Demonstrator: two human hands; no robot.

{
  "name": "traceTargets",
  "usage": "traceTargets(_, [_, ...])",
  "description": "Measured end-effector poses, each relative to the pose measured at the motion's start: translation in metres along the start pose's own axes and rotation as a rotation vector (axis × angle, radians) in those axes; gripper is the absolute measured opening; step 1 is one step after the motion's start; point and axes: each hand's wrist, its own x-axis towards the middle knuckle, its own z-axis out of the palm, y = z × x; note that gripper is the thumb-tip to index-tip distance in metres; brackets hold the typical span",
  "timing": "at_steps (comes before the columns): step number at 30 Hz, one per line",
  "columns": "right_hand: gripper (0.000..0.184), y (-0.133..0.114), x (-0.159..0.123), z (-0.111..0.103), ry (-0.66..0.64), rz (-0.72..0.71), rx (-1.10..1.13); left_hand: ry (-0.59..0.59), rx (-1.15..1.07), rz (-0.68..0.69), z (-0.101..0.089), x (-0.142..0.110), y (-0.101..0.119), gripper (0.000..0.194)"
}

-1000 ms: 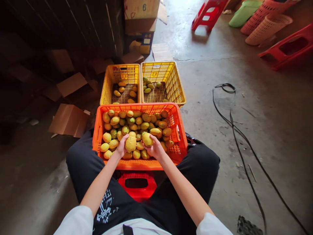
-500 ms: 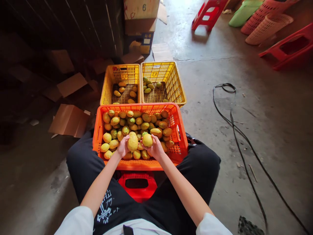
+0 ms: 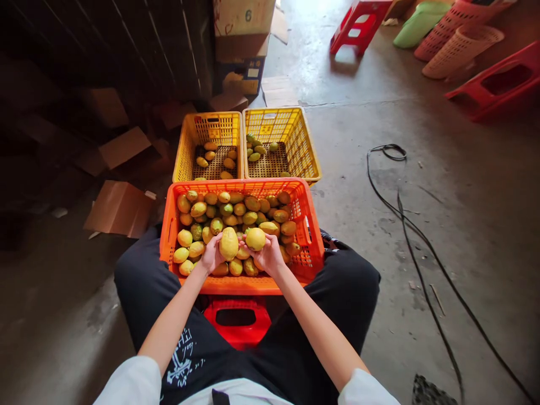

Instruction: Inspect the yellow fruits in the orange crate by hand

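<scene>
Fingers of my left hand point(image 3: 213, 256) curl round a yellow lemon-like fruit point(image 3: 228, 244), its skin slightly bumpy. Beside it, my right hand point(image 3: 270, 256) grips a second, rounder yellow fruit point(image 3: 255, 239). The two fruits are held close together, a small gap between them, above an orange plastic crate point(image 3: 248, 287). That crate rests between my knees and contains many yellow and greenish oval fruits point(image 3: 198, 209), some with brownish marks. Some fingertips are hidden behind the held fruits.
Beyond the orange crate stand two yellow crates, left point(image 3: 181, 152) and right point(image 3: 310, 149), each with several fruits. Cardboard pieces point(image 3: 120, 208) lie at left. A black cable point(image 3: 415, 228) crosses the floor at right. Red stools point(image 3: 358, 25) and pink baskets point(image 3: 459, 50) stand farther off.
The fruit in my right hand has turned, and the green patch at its top no longer shows. It has shifted slightly right and up. My left hand has hardly moved.
</scene>
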Motion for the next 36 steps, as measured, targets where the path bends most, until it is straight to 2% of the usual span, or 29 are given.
traceTargets(7, [0.035, 0.0, 0.004, -0.007, 0.05, -0.052, -0.011, 0.093, -0.003, 0.022, -0.002, -0.001, -0.002, 0.051])
traceTargets(13, [0.035, 0.002, 0.01, -0.016, 0.022, -0.009, 0.009, 0.21, -0.006, 0.023, 0.005, -0.003, -0.001, 0.046])
traceTargets(20, [0.033, -0.001, 0.005, -0.011, 0.005, -0.022, 0.022, 0.195, 0.032, -0.018, 0.009, -0.006, 0.002, 0.047])
traceTargets(28, [0.044, -0.002, 0.002, -0.005, -0.105, -0.046, -0.007, -0.007, -0.108, -0.044, 0.005, -0.002, 0.005, 0.051])
traceTargets(32, [0.048, -0.001, 0.001, -0.004, -0.071, -0.088, -0.027, 0.057, -0.141, -0.026, 0.001, -0.003, 0.004, 0.047])
traceTargets(36, [0.051, 0.0, -0.001, -0.006, 0.0, -0.063, -0.059, 0.079, -0.11, 0.008, -0.003, -0.005, 0.003, 0.051])
